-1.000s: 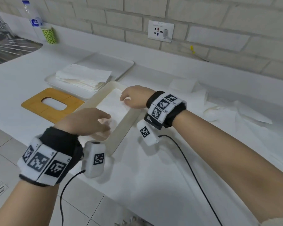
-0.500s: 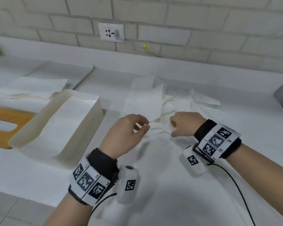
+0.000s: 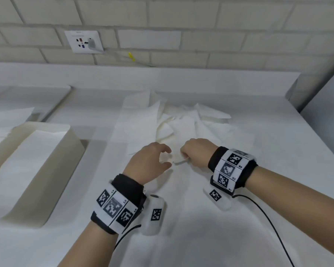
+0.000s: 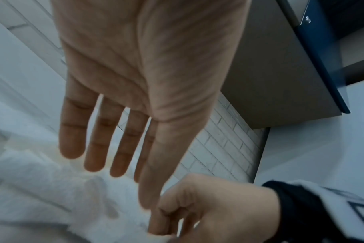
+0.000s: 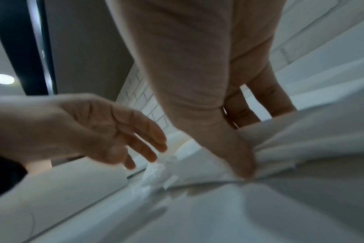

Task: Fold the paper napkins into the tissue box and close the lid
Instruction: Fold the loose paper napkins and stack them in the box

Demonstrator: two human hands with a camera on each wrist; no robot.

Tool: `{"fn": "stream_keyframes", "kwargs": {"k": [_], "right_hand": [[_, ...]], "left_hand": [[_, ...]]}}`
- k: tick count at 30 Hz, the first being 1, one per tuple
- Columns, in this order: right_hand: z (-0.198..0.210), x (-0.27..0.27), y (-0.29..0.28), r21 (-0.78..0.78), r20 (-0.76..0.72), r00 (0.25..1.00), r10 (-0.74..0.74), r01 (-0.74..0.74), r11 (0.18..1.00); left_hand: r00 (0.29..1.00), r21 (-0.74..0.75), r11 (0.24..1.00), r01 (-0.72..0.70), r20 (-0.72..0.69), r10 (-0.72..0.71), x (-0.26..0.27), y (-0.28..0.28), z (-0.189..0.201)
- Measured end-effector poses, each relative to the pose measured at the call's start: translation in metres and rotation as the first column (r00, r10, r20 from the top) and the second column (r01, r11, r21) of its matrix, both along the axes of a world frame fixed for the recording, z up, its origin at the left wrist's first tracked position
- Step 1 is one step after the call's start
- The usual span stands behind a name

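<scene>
A loose heap of white paper napkins lies on the white counter in front of me. My right hand pinches the near corner of one napkin between thumb and fingers and lifts it a little. Just left of it my left hand hovers with its fingers straight and spread, holding nothing. The cream tissue box stands open at the left with folded napkins lying flat inside. Its lid is out of view.
A white tray with a stack of napkins sits at the back left. A wall socket is on the brick wall. A grey appliance borders the counter at the right. Black wrist cables trail toward me.
Both hands left the tissue box and moved right to the loose napkin heap. The right hand has pinched a napkin corner; the left hand has drawn closer beside it.
</scene>
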State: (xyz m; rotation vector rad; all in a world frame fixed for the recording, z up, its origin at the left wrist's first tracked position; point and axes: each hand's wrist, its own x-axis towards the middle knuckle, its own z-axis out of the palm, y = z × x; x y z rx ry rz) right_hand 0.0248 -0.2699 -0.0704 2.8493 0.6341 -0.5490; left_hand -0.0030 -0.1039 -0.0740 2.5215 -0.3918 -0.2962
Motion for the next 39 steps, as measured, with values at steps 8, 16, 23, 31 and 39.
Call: {"fn": "stream_keyframes", "kwargs": {"k": [8,16,23,31,39], "right_hand": [[0.022,-0.01,-0.037,0.338,0.075,0.993,-0.087,0.056,0.94],[0.033,-0.015,-0.058,0.642,0.252,0.932,-0.26,0.04,0.766],[0.023,-0.016,-0.064,0.809,0.15,0.933,-0.327,0.074,0.583],[0.028,-0.014,-0.055,0.964,-0.058,0.928,-0.368,0.147,0.22],[0.045,-0.014,-0.048,0.981,-0.172,0.924,-0.342,0.129,-0.145]], "left_hand": [[0.997,-0.085,0.996,0.038,0.069,-0.032,0.006,-0.023,-0.008],[0.934,-0.386,0.92,-0.064,0.301,0.191,0.004,-0.045,0.004],[0.916,-0.566,0.818,-0.1,0.268,0.297,0.004,-0.043,0.011],[0.906,-0.773,0.632,-0.056,0.226,0.357,0.004,-0.042,0.024],[0.971,-0.851,0.507,-0.137,-0.013,0.24,-0.004,-0.029,0.028]]}}
